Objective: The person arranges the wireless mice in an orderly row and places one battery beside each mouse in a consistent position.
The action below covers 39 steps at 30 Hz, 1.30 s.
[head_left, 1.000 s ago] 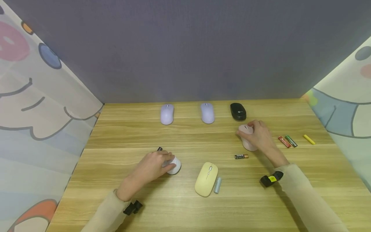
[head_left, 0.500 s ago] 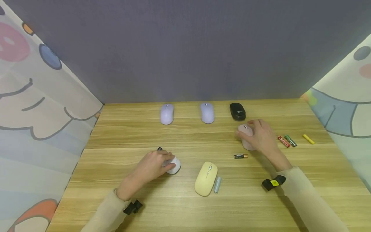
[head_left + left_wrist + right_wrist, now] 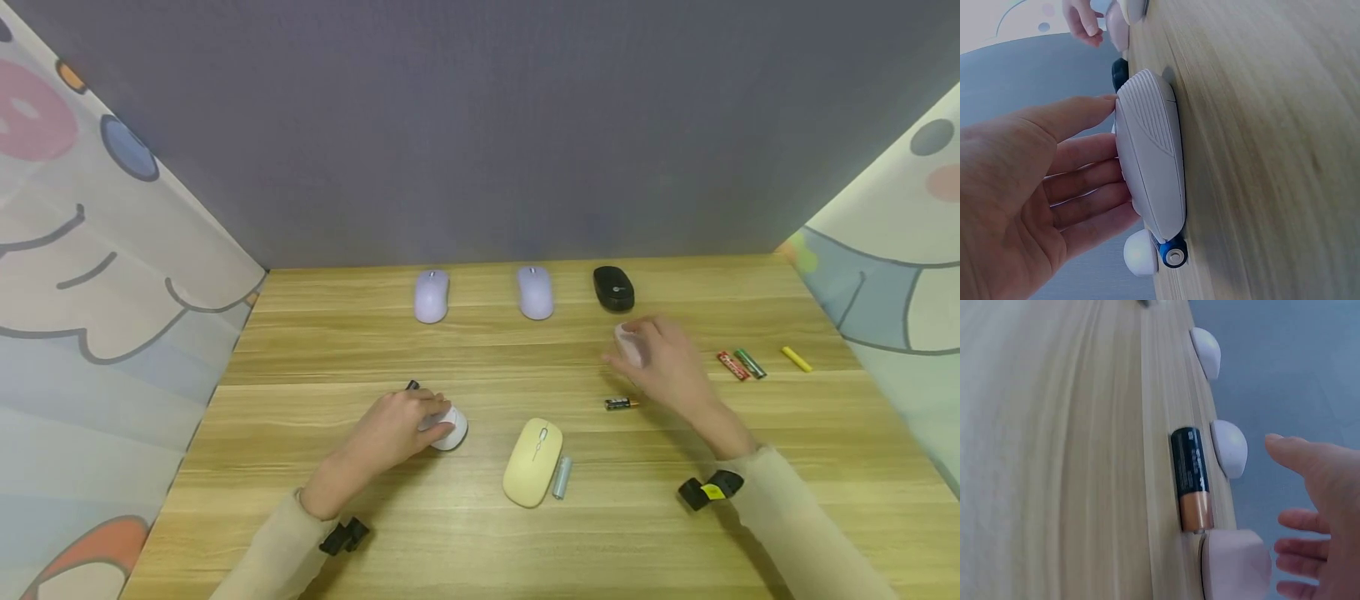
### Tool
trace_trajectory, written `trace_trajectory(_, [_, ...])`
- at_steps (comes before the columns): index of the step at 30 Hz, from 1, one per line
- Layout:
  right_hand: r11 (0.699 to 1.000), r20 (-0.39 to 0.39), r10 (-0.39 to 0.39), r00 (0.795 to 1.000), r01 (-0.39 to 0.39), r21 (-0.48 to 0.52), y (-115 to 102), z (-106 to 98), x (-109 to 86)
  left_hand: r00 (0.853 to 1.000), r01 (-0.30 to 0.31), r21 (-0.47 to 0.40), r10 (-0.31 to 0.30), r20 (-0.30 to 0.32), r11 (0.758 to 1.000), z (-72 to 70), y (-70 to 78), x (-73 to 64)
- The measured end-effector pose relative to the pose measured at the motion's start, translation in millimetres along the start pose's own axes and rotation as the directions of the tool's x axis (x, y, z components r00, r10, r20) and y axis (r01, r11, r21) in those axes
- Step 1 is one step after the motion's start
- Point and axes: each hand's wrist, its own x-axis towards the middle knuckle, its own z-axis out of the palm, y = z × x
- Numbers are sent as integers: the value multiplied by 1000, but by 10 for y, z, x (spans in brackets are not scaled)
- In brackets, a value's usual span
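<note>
My left hand [image 3: 405, 425] holds a white computer mouse [image 3: 1150, 150] on the table, thumb at one side and fingers at the other. Right by that mouse lies a dark battery [image 3: 413, 385]; its blue end shows in the left wrist view. Over a pale pink mouse [image 3: 630, 344] hovers my right hand [image 3: 667, 367], its thumb and fingers spread. In the right wrist view those fingers stand apart from the pink mouse's top. A black-and-copper battery [image 3: 1191, 479] lies just in front of the pink mouse.
Two lilac mice [image 3: 431, 297] and a black mouse [image 3: 613, 288] line the back of the wooden table. Nearer sit a yellow mouse [image 3: 533, 462] and a grey battery [image 3: 562, 477]. Red [image 3: 732, 366], green [image 3: 750, 363] and yellow batteries [image 3: 797, 359] lie at right. A dark panel [image 3: 480, 133] rises behind.
My right hand has let go of the pink mouse and drawn slightly up and toward me, fingers spreading. The left hand and white mouse have not moved.
</note>
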Motion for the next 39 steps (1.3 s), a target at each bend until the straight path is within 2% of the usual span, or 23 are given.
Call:
trace_trajectory(5, [994, -3, -104, 995, 104, 38, -61, 43, -25, 1000, 7, -1, -7, -1, 1000, 0, -4, 1])
trace_trajectory(15, [974, -21, -226, 974, 227, 24, -237, 71, -65, 1000, 12, 6, -12, -5, 1000, -7, 1, -9])
trace_trajectory(25, [981, 117, -192, 974, 188, 42, -432, 78, -159, 1000, 11, -13, -11, 10, 1000, -16, 6, -6])
trace_trajectory(34, [967, 147, -255, 956, 249, 58, -570, 105, -222, 1000, 16, -6, -16, 6, 1000, -9, 14, -3])
trace_trajectory(39, [964, 170, -265, 949, 257, 69, -642, 114, -264, 1000, 18, -14, -18, 6, 1000, -11, 28, -6])
